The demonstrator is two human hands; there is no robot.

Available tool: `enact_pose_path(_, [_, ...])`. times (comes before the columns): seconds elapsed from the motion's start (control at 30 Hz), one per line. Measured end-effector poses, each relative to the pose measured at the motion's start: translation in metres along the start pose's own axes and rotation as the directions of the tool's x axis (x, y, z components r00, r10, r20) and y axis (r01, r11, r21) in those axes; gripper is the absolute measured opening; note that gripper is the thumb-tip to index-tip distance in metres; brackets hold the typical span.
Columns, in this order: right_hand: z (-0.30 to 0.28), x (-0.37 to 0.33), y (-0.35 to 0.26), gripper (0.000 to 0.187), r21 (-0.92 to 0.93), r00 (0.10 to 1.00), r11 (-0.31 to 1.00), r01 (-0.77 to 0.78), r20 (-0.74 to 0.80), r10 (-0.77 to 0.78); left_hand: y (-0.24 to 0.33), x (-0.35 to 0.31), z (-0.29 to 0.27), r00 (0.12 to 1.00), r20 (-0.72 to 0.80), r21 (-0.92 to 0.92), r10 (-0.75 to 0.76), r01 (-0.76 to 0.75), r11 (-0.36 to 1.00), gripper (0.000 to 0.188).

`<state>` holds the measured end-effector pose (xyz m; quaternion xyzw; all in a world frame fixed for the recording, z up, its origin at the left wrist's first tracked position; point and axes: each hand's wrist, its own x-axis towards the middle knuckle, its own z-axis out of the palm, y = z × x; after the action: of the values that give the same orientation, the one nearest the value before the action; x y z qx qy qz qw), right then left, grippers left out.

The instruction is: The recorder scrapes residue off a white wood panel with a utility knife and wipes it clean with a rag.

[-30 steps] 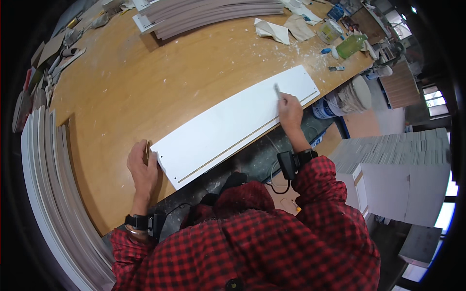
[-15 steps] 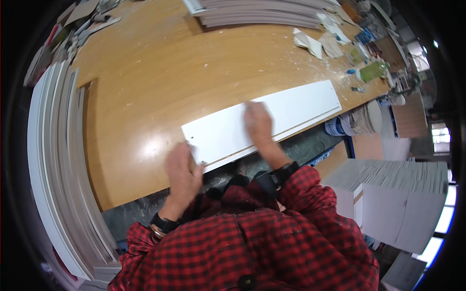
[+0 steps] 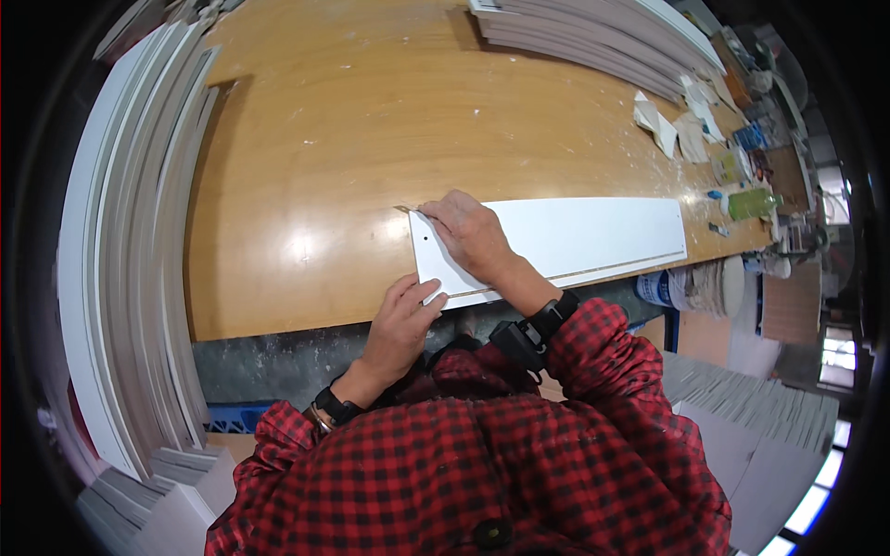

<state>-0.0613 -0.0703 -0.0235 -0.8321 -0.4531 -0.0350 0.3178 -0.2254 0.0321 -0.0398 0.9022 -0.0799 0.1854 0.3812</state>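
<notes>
Panel (image 3: 593, 230): white, long and narrow, lying flat along the near edge of the wooden table (image 3: 306, 213) — a thin brown groove (image 3: 616, 266) runs beside its near side, and a small dark hole (image 3: 425, 238) sits close to its left end.
Right hand (image 3: 471, 236): above the panel's left part, fingers closed on a thin flat piece (image 3: 403, 208) whose tip projects past the far left corner; too little shows to tell its kind.
Left hand (image 3: 397, 320): at the near left corner, thumb and forefinger narrowly spaced, fingertips touching the panel — whether any finger reaches beneath cannot be told.
Table's left end: long pale boards (image 3: 139, 232) in a close row.
Table's far side: a stack of boards (image 3: 584, 39), with crumpled paper (image 3: 655, 125) near it.
Table's right end: a green bottle (image 3: 749, 204).
</notes>
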Motion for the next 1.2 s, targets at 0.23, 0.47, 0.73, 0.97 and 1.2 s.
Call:
enact_pose_path(0.23, [0.0, -0.005, 0.003, 0.018, 0.086, 0.981, 0.982, 0.169, 0.085, -0.176, 0.007, -0.005, 0.01, 0.997, -0.066, 0.122, -0.028, 0.036, 0.992, 0.035])
enact_pose_path(0.47, [-0.005, -0.034, -0.003, 0.02, 0.306, 0.861, 0.89, 0.337, 0.281, -0.423, 0.022, -0.011, 0.02, 0.992, -0.119, 0.344, -0.039, 0.078, 0.936, 0.036])
enact_pose_path(0.73, [0.002, 0.038, 0.048, 0.015, 0.044, 0.974, 0.987, 0.152, 0.166, -0.157, 0.033, -0.008, 0.028, 0.974, -0.221, 0.376, -0.04, 0.123, 0.919, 0.033])
enact_pose_path(0.97, [0.006, 0.026, 0.027, 0.013, 0.268, 0.942, 0.934, 0.236, 0.174, -0.288, 0.033, -0.009, 0.026, 0.969, -0.243, 0.373, -0.052, 0.143, 0.917, 0.03])
enact_pose_path(1.2, [0.0, 0.037, 0.026, 0.013, 0.236, 0.936, 0.932, 0.276, 0.152, -0.316, 0.028, -0.009, 0.024, 0.972, -0.234, 0.33, -0.03, 0.108, 0.938, 0.029])
